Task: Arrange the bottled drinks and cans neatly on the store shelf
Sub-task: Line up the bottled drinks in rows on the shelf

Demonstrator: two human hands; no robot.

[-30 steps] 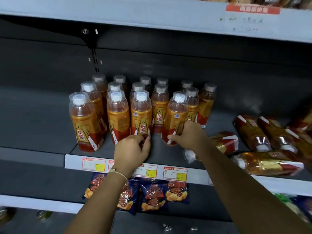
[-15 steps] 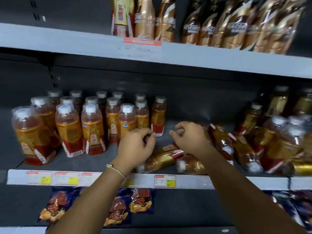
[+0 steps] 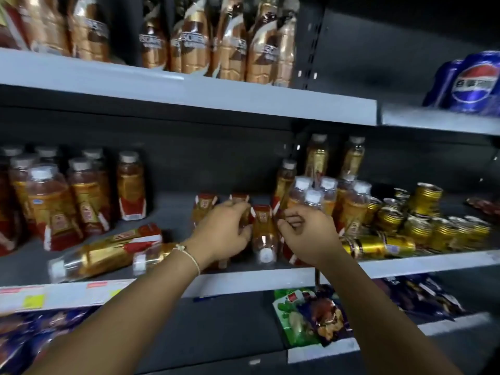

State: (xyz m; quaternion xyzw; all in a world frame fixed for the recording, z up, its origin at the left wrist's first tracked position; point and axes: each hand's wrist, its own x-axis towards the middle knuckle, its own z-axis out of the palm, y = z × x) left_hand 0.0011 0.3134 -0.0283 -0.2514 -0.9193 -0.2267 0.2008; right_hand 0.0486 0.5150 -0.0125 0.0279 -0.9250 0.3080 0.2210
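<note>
Head view, store aisle:

— Reporter: What is each hand doing?

— Stocker: On the middle shelf (image 3: pixel 270 277), near its front edge, the left hand (image 3: pixel 224 234) curls over a toppled bottle (image 3: pixel 205 212). The right hand (image 3: pixel 305 234) hangs half-curled just beside another fallen bottle (image 3: pixel 263 234); whether it grips anything cannot be told.

— Reporter: How should the step go?

— Stocker: Probably take each bottle by the body, stand it cap up, then slide it back toward the upright bottles (image 3: pixel 81 196) at the shelf's left end, steering away from the gold cans (image 3: pixel 422 212) toward the right end.
</note>
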